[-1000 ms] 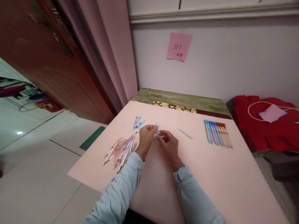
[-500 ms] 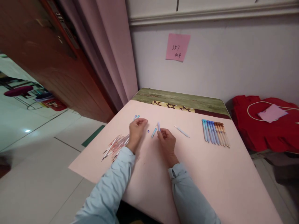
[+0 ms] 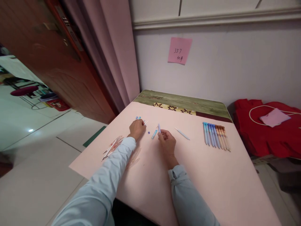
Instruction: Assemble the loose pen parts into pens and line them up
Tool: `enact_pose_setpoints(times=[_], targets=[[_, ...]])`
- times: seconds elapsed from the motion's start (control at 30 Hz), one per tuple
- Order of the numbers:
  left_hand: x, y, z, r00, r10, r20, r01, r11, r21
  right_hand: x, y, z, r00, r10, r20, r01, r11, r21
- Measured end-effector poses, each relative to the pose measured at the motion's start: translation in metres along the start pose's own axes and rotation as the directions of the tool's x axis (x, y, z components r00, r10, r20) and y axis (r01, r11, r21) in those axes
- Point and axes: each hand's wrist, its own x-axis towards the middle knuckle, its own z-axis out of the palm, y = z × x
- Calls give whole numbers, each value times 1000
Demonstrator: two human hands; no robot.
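Hands well apart now, where a second ago they met: from where I stand, left hand [image 3: 137, 129] is down by the small pen parts [image 3: 139, 117], fingers curled, can't tell what they hold. Right hand [image 3: 168, 141] pinches a lavender pen barrel [image 3: 159, 128] at mid-table [image 3: 199, 182], long axis running away from the person, far end toward the wall [image 3: 211, 69]. Background left, a dark-blue tub [image 3: 47, 96], contents too blurred to make out.
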Motion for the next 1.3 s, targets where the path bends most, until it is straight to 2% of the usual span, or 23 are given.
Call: enact_pose_setpoints(times=[0.2,0.33,0.4,0.47,0.5,0.53,0.6,0.67,0.7,0.77,0.83,1.0,1.3], targets=[[-2,0,6,994,109,-32,-106,990,91,2,0,3,999,53,-11,-52,995,84],[-12,11,1,982,176,-64,-167,977,129,5,-3,2,996,85,-15,-83,987,138],[-18,22,-1,977,151,-150,-148,989,27,7,-7,0,995,99,-31,-92,978,186],[-24,38,3,975,62,-213,-117,959,-259,11,-10,-4,993,96,-67,-80,974,211],[-27,46,7,980,10,-200,-103,882,-461,13,-11,-7,992,90,-91,-69,974,214],[-30,54,13,988,-32,-152,-78,742,-666,16,-11,-11,989,85,-118,-58,975,214],[-35,67,25,999,-45,-14,3,362,-932,21,-12,-18,982,82,-171,-44,975,216],[-38,74,36,996,-8,85,86,69,-994,26,-11,-25,974,87,-210,-39,974,223],[-38,75,40,993,13,116,117,-25,-993,27,-10,-27,971,90,-224,-39,974,222],[-37,73,43,989,44,142,147,-124,-981,29,-9,-30,965,92,-245,-37,975,220],[-35,69,44,988,72,139,148,-138,-979,30,-9,-31,963,93,-255,-36,975,218],[-32,63,45,983,138,120,131,-73,-989,28,-10,-25,970,96,-224,-53,981,189],[-32,68,45,984,138,110,110,8,-994,28,-10,-21,972,68,-223,-49,995,90]])
